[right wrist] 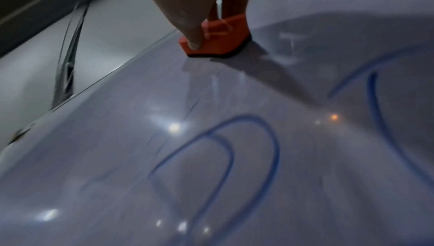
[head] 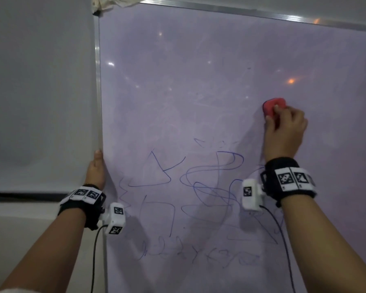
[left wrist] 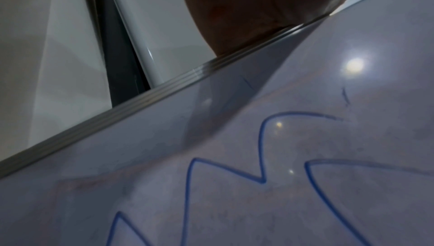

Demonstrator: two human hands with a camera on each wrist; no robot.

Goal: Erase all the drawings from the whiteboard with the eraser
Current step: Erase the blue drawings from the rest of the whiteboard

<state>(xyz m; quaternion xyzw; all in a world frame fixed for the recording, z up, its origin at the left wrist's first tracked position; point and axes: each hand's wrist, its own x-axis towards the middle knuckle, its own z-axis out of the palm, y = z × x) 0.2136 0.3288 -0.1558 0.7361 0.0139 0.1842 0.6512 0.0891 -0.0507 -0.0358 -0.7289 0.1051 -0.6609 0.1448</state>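
right hand (head: 283,132) grips eraser (head: 272,105) pressed to whiteboard (head: 199,70) | left hand (head: 95,169) clasps whiteboard's left edge | drawings (head: 209,182) on whiteboard's lower half | risk: weak pressure may smear ink

Open room: whiteboard (head: 199,60) face above & left of the eraser (head: 272,105) is flat & free up to the top frame rail (head: 241,12). Right hand (head: 285,134) w/ eraser pressed to the board blocks mid-right. Left hand (head: 96,170) rests on the left frame edge (head: 97,81), thumb up along it, so that edge is taken low down. Btwn left forearm (head: 47,250) & right forearm (head: 325,240) a gap lies over the blue drawings (head: 199,182). It's narrowed by the left wrist cam (head: 115,216), right wrist cam (head: 251,194) & cables (head: 94,256) hanging in front of the lower board. Crumpled cloth (head: 112,3) overhangs the top-left corner. Plain wall (head: 40,81) runs left of the frame.
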